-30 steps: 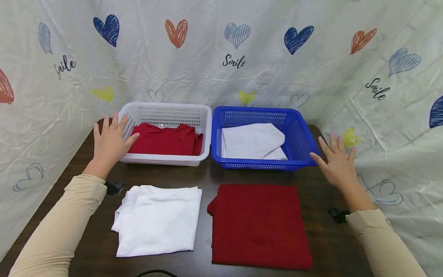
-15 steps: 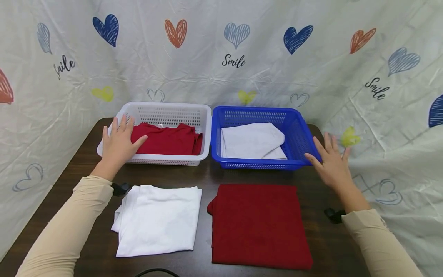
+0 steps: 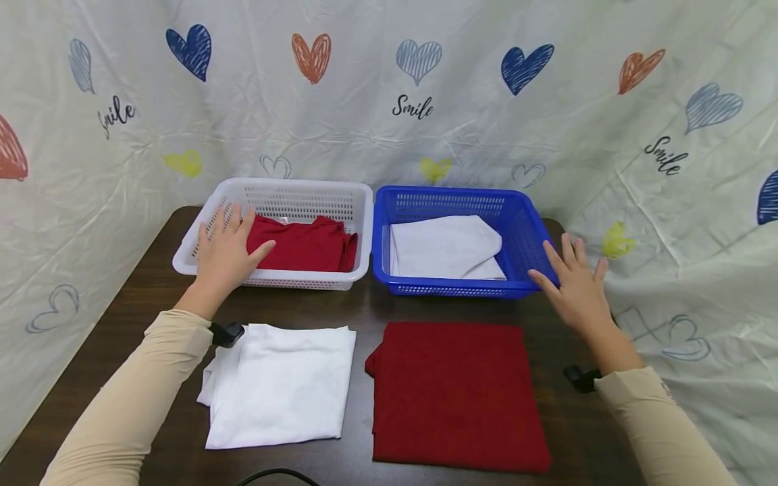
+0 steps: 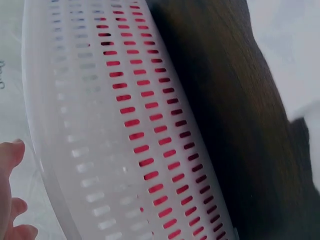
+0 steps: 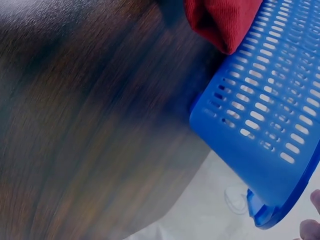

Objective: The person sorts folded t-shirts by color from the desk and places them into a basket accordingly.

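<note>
My left hand (image 3: 226, 255), fingers spread, overlaps the left part of the white basket (image 3: 292, 279) in the head view. Folded red cloth (image 3: 304, 246) lies inside that basket. At the right, my right hand (image 3: 577, 287) is spread beside the front right corner of the blue basket (image 3: 450, 289), which holds a folded white cloth (image 3: 440, 246). Nothing is held in either hand. The left wrist view has fingertips (image 4: 15, 152) beside the white basket's rim; in the right wrist view, fingertips (image 5: 310, 227) show near the blue basket's corner.
A folded white cloth (image 3: 286, 385) lies on the dark wooden table (image 3: 146, 304) in front of the white basket. Before the blue basket is a folded red cloth (image 3: 456, 398). A black cable (image 3: 276, 472) curves at the front edge. Behind hangs a white curtain (image 3: 352, 101) printed with hearts.
The left hand has moved right, from the white basket's left edge to over its left part. My right hand has shifted slightly left toward the blue basket. Baskets and cloths have stayed put.
</note>
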A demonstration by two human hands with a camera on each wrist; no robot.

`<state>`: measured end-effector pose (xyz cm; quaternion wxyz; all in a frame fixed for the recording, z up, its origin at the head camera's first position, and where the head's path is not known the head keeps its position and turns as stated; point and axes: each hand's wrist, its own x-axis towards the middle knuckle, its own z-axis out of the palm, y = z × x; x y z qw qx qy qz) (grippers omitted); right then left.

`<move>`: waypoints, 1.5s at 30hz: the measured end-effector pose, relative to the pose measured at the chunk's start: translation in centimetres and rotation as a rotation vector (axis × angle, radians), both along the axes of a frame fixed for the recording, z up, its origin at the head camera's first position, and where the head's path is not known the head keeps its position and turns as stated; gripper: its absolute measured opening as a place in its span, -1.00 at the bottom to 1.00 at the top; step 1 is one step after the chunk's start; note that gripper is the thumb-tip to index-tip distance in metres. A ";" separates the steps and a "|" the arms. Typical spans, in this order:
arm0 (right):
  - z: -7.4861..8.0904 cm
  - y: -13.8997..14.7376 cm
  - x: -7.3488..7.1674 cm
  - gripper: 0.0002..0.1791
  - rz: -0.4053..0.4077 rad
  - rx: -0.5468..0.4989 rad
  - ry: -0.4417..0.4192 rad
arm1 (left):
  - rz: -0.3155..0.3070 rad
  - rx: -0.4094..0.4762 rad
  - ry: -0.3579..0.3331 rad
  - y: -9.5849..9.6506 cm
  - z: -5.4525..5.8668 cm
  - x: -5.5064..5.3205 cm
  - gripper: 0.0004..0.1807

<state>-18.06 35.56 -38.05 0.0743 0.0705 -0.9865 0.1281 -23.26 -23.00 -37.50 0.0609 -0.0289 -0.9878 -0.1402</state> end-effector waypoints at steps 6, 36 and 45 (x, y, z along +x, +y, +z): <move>0.0 -0.3 0.0 -0.15 0.006 -0.006 0.003 | -0.007 0.013 -0.002 0.9 0.0 0.1 -0.07; -0.4 -2.3 0.9 -0.15 0.030 -0.015 -0.014 | -0.075 0.046 0.008 3.3 -0.6 1.1 -0.07; -0.6 -2.7 1.1 -0.16 0.054 -0.025 0.000 | -0.097 0.055 0.002 4.0 -0.5 1.6 -0.07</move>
